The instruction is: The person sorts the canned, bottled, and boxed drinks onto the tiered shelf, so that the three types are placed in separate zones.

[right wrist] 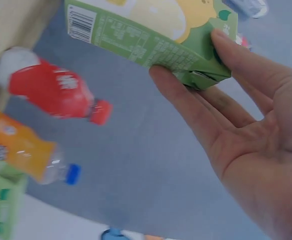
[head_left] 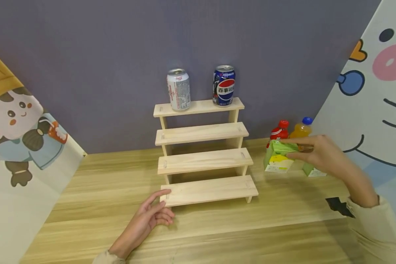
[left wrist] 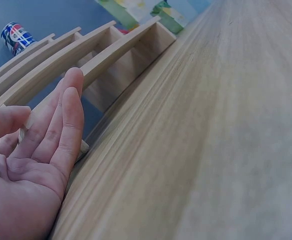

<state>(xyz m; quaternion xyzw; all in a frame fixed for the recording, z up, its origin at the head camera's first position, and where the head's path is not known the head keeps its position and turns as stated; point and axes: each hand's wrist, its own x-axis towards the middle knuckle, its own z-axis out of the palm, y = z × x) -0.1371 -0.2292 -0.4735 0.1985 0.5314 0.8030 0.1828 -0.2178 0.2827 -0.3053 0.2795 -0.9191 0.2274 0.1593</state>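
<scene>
1. From my end, I see the bench [head_left: 224,231] meet a grey-purple wall [head_left: 128,73] along its back edge, while the left panel [head_left: 23,132] and right panel [head_left: 366,121], both with cartoon pictures, rise at its sides.
2. My room for moving is the wood left of the stepped stand [head_left: 205,160] and in front of its lowest step [head_left: 211,190]. Only a narrow gap shows between the stand's right end and the green carton [head_left: 280,161].
3. My right hand [head_left: 326,152] has its grip pinched on that carton near the top. The carton is upright, beside the stand toward the bench's back right corner; I cannot tell whether its base touches the wood.
4. My left hand [head_left: 150,216] is at the lowest step's left front corner, touching it, its grip loose and the fingers mostly extended.
5. Close behind the carton, by the back edge, a red bottle [head_left: 277,134] and an orange bottle [head_left: 301,130] limit my space. A second carton [head_left: 311,170] stands to the right, partly hidden by my right hand.
6. On the top step [head_left: 201,107], I see a white can [head_left: 179,90] toward the left end and a blue can [head_left: 224,86] near the right end, well apart.
</scene>
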